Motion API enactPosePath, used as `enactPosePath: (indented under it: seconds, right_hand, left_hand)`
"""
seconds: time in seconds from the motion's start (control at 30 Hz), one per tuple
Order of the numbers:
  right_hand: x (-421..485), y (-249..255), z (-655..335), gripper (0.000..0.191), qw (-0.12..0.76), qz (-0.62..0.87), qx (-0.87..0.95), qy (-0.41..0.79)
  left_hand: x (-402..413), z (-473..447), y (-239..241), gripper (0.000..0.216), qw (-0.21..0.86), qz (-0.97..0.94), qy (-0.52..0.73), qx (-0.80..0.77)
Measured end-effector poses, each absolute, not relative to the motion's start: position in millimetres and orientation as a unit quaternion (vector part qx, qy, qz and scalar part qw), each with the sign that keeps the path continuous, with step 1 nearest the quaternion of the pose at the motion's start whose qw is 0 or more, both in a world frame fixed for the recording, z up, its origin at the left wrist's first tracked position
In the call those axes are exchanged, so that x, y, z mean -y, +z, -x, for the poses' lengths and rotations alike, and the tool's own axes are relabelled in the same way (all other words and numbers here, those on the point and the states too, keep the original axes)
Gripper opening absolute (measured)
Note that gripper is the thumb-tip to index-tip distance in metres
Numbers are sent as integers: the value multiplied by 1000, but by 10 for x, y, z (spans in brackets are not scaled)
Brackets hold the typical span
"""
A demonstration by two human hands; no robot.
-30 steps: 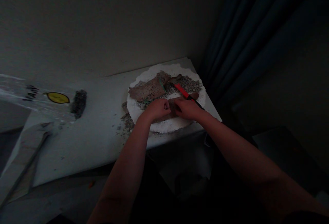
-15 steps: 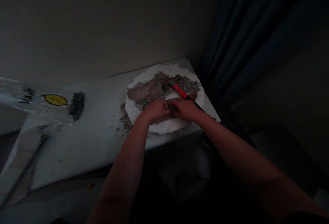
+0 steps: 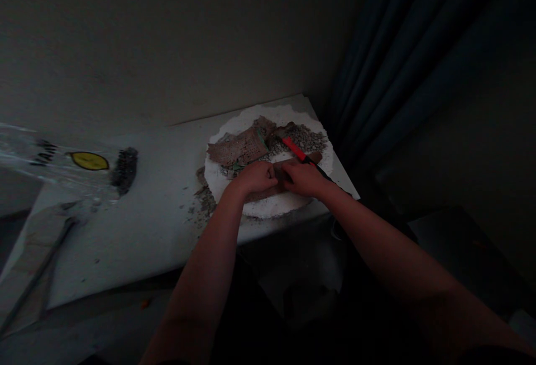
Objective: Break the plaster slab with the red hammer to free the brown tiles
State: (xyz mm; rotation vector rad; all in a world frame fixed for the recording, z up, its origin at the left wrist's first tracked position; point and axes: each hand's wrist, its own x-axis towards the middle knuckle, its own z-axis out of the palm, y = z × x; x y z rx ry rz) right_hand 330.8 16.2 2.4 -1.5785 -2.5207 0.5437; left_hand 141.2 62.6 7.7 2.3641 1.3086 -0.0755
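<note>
Both fists remain closed on the brown slab [image 3: 276,182] on the white disc [image 3: 272,204], left hand [image 3: 256,177] and right hand [image 3: 305,178] virtually unmoved since the earlier frame, red-handled tool [image 3: 298,152] lying just behind.

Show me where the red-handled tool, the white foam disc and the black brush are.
red-handled tool [image 3: 293,149], head view, on the red handle.
white foam disc [image 3: 276,206], head view, on its bare near rim.
black brush [image 3: 124,169], head view, on the middle of its bristles.
</note>
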Motion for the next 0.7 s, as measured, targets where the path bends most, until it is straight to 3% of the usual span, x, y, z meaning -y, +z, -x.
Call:
enactPosePath:
  seconds: [0.43, 0.7]
  right_hand:
    - [-144, 30, -3307, 37, 56, 526, 831, 171]
    - [-131, 42, -3306, 36, 63, 529, 828, 175]
  left_hand:
    - [-617, -1329, 39, 10, 267, -845, 13, -463]
    - [-599, -1301, -59, 11, 241, -857, 26, -455]
